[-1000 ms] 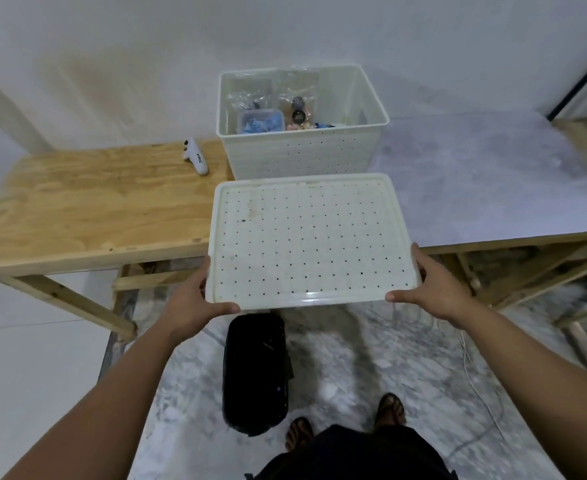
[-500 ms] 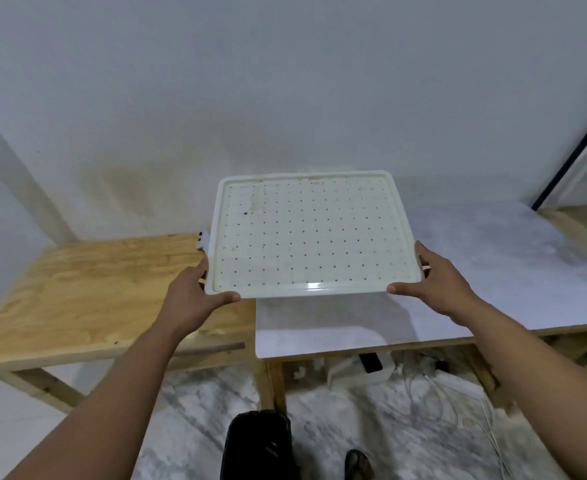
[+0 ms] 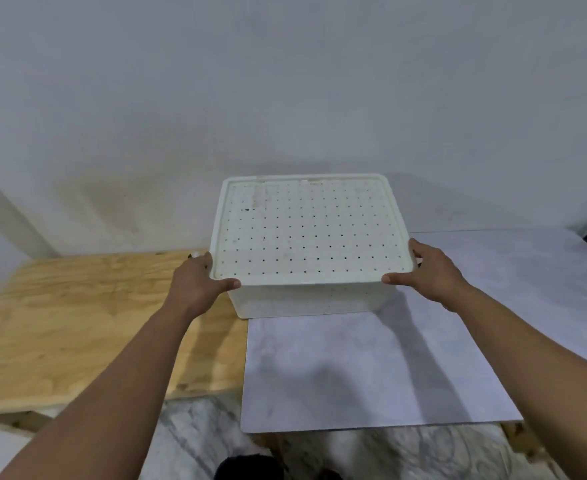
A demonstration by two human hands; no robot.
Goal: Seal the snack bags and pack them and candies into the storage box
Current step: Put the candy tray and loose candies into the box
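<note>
1. The left hand point(image 3: 195, 282) gripped the lid's point(image 3: 311, 230) left near corner, thumb on the front edge.
2. The right hand point(image 3: 427, 271) gripped the right near corner the same way.
3. The lid sat flat on the box point(image 3: 305, 299).
4. The box stood by the wall, across the wood table point(image 3: 77, 323) and grey board point(image 3: 371, 368).

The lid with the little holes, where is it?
In the head view, the lid sits on top of the white box, mid-table by the wall. The left hand and right hand grip its near corners.
</note>
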